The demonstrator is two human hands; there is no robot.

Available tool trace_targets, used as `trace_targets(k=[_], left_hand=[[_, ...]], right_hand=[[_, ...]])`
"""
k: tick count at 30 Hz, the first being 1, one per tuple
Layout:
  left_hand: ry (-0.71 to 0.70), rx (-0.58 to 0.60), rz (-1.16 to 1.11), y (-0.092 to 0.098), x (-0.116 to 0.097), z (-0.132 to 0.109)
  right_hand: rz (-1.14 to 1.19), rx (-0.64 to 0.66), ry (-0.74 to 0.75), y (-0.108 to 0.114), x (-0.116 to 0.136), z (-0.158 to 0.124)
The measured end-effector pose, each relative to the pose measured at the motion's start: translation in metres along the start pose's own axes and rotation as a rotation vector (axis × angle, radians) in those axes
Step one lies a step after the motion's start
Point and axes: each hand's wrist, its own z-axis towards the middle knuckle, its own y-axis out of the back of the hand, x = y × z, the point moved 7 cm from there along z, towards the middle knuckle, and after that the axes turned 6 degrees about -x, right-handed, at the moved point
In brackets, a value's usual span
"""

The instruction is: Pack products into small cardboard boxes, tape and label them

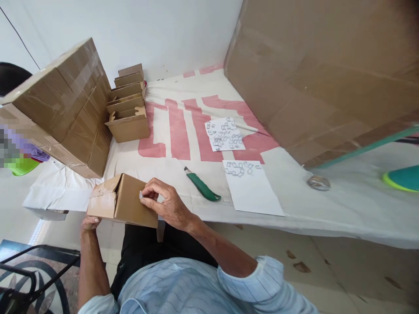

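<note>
A small brown cardboard box (134,200) is tilted at the table's front edge, above my lap. My left hand (90,223) supports it from below at its near left corner, with most fingers hidden beneath it. My right hand (165,203) pinches a small whitish sticker (141,195) between thumb and fingertips, against the box's side. To the right of that hand lies a green-handled utility knife (203,185). Two white sheets, a nearer one (257,192) and a farther one (224,134), bear many small outlined shapes.
Several open small cardboard boxes (128,126) stand in a row at the back left, beside a large taped carton (75,100). Another large carton (321,83) fills the right side. A tape roll (318,182) lies near it on the cloth-covered table (297,222). A black metal frame (39,270) stands lower left.
</note>
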Motion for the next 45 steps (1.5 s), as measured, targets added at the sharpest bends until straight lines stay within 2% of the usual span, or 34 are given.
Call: trace_targets(k=[7, 17, 24, 32, 36, 41, 45], left_hand=[[0.039, 0.017, -0.031, -0.003, 0.000, 0.002], [0.025, -0.030, -0.040, 0.001, 0.001, 0.000], [0.009, 0.071, -0.070, 0.000, 0.002, 0.001], [0.008, 0.072, -0.074, 0.010, 0.011, 0.006], [-0.017, 0.123, 0.019, 0.009, 0.009, 0.006], [-0.034, 0.172, 0.167, 0.005, 0.005, 0.007], [-0.033, 0.175, 0.159, 0.005, 0.004, 0.008]], right_hand=[[-0.025, -0.063, 0.042, 0.002, -0.001, -0.002], [-0.015, -0.064, 0.106, 0.001, 0.005, -0.005], [0.033, -0.050, 0.111, -0.001, 0.003, -0.003], [0.065, 0.001, 0.061, -0.004, 0.004, -0.004], [0.074, 0.077, 0.030, -0.003, -0.001, 0.001], [0.042, 0.166, 0.043, -0.003, -0.005, 0.009], [-0.006, 0.173, 0.091, -0.002, 0.001, 0.013]])
